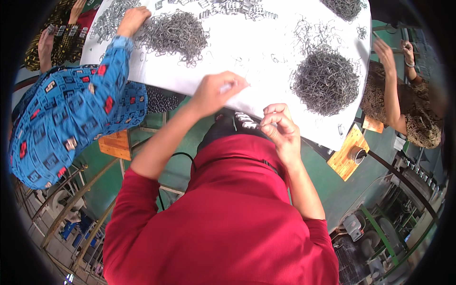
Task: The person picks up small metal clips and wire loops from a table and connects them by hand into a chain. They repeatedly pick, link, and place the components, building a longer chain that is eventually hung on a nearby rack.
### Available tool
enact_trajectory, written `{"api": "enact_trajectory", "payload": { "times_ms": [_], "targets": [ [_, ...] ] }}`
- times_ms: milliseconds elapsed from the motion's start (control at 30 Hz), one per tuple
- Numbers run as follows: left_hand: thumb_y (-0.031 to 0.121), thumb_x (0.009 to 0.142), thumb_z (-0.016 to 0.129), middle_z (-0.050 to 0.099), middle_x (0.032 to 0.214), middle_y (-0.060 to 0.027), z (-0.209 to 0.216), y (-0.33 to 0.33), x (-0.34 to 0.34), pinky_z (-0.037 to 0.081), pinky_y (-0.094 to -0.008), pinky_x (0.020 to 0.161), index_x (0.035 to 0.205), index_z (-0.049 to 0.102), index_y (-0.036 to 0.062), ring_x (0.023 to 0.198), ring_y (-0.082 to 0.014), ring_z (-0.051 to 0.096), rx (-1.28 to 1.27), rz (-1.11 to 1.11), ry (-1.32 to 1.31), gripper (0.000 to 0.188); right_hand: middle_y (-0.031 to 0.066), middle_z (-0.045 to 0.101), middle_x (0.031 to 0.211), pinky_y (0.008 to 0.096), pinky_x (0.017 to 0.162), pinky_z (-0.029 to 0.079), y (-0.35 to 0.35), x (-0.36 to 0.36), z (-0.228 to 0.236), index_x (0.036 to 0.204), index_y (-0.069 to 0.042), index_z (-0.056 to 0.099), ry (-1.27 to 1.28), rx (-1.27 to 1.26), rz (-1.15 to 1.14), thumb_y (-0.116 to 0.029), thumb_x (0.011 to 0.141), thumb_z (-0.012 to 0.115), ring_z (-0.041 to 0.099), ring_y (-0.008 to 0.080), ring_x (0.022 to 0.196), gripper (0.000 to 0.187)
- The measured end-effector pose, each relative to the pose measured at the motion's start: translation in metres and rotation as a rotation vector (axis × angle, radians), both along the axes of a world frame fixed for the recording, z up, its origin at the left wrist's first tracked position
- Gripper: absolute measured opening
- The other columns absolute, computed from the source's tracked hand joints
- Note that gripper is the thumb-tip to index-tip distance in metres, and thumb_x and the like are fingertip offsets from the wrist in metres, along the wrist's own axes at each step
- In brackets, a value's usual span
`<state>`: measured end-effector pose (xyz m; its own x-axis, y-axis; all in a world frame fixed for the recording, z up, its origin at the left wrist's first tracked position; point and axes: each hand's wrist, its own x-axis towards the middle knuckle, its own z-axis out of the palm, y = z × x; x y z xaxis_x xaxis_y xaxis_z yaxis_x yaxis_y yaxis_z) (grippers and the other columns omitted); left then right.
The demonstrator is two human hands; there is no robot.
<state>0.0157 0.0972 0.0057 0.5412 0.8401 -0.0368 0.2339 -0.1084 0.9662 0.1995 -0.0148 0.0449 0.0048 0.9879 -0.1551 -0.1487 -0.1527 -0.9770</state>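
My left hand (217, 94) hovers over the near edge of the white-covered table (242, 47). Its fingers curl toward the thumb in a pinch; whatever lies between the tips is too small to make out. My right hand (283, 135) is just off the table edge, above my lap, with thumb and fingertips closed at one end of a row of small shiny metal pieces (245, 120). That row hangs left of the right fingertips, in front of my dark trousers. A few loose bent wire hooks (277, 58) lie on the table beyond both hands.
Dark bent-wire hooks form a heap at right (326, 83) and another at left (173, 37). Shiny metal pieces (232, 7) lie along the far side. A co-worker's blue patterned sleeve (116, 59) reaches in from the left; another co-worker's arm (390, 78) is at right. Wooden stools (349, 152) flank me.
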Motion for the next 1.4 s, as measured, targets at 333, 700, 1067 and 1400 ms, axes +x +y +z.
{"api": "enact_trajectory", "payload": {
  "times_ms": [333, 700, 1067, 1400],
  "targets": [
    [0.024, 0.079, 0.063, 0.059, 0.109, -0.0036, -0.068, 0.185, 0.139, 0.035, -0.0423, 0.091, 0.095, 0.066, 0.0081, 0.111, -0.0221, 0.045, 0.791, 0.097, 0.917, 0.022, 0.0036, 0.051, 0.090, 0.0266, 0.079, 0.041, -0.008, 0.009, 0.000, 0.080, -0.004, 0.063, -0.156, -0.023, -0.005, -0.006, 0.074, 0.069, 0.051, 0.0147, 0.085, 0.009],
    [0.021, 0.077, 0.066, 0.067, 0.078, -0.0069, -0.040, 0.117, 0.091, 0.048, -0.0270, 0.065, 0.100, 0.065, 0.0079, 0.068, -0.0173, 0.062, 0.398, 0.037, 0.324, 0.026, 0.0045, 0.051, 0.091, 0.0271, 0.078, 0.042, -0.024, -0.009, -0.012, 0.081, -0.003, 0.062, -0.235, -0.048, -0.156, -0.005, 0.075, 0.067, 0.053, 0.0168, 0.085, 0.008],
    [0.002, 0.082, 0.061, 0.065, 0.092, -0.0080, 0.035, -0.061, -0.008, 0.050, -0.0214, 0.076, 0.106, 0.060, -0.0031, 0.081, -0.0091, 0.061, -0.405, 0.001, -0.068, 0.025, 0.0026, 0.052, 0.089, 0.0254, 0.075, 0.037, -0.046, -0.040, -0.035, 0.081, -0.004, 0.064, -0.183, 0.011, -0.354, -0.009, 0.075, 0.069, 0.049, 0.0138, 0.086, 0.009],
    [0.004, 0.079, 0.064, 0.066, 0.093, -0.0073, 0.047, -0.077, -0.028, 0.049, -0.0237, 0.072, 0.103, 0.064, 0.0003, 0.079, -0.0082, 0.060, -0.115, -0.036, 0.004, 0.024, 0.0026, 0.053, 0.089, 0.0254, 0.078, 0.040, -0.051, -0.056, -0.027, 0.083, -0.003, 0.065, -0.161, -0.005, -0.269, -0.008, 0.075, 0.069, 0.050, 0.0133, 0.085, 0.010]
  ]
}}
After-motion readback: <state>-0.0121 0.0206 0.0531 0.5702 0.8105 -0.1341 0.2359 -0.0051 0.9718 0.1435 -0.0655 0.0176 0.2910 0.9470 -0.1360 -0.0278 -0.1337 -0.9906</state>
